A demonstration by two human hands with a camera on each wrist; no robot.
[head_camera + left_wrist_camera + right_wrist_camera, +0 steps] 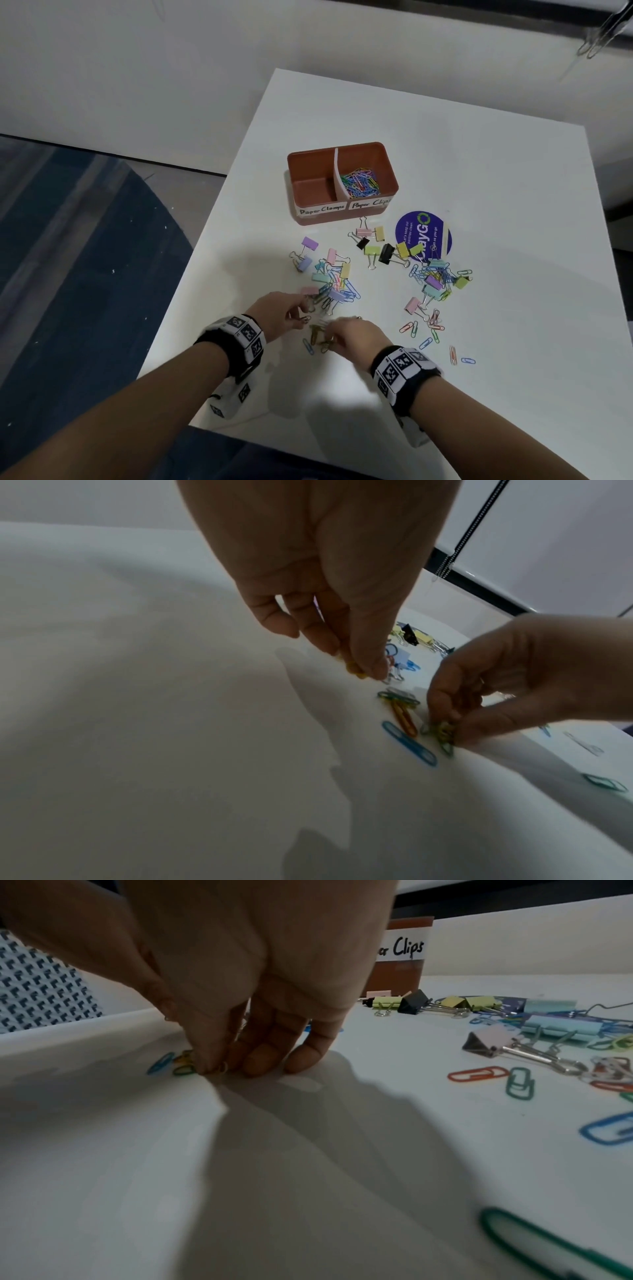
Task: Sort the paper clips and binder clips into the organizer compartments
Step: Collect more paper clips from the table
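Two hands work low over the near part of the white table (479, 178). The left hand (281, 313) pinches a yellow paper clip (352, 668) between thumb and fingertips, just above the tabletop. The right hand (352, 337) has its fingers curled down onto the table, pinching a small bunch of green and yellow paper clips (441, 733) at its fingertips. Between the two hands lie an orange paper clip (404, 718) and a blue paper clip (409, 744), flat on the table and just beside the right fingertips. Beyond the hands sit two mixed heaps of paper clips and binder clips, one ahead of the left hand (330, 279) and one further right (436, 281). Further back stands the brown organizer (308, 161): its right compartment, labelled for paper clips, holds a pile of coloured paper clips (361, 181). A purple round sticker (423, 236) lies just right of the organizer's front.
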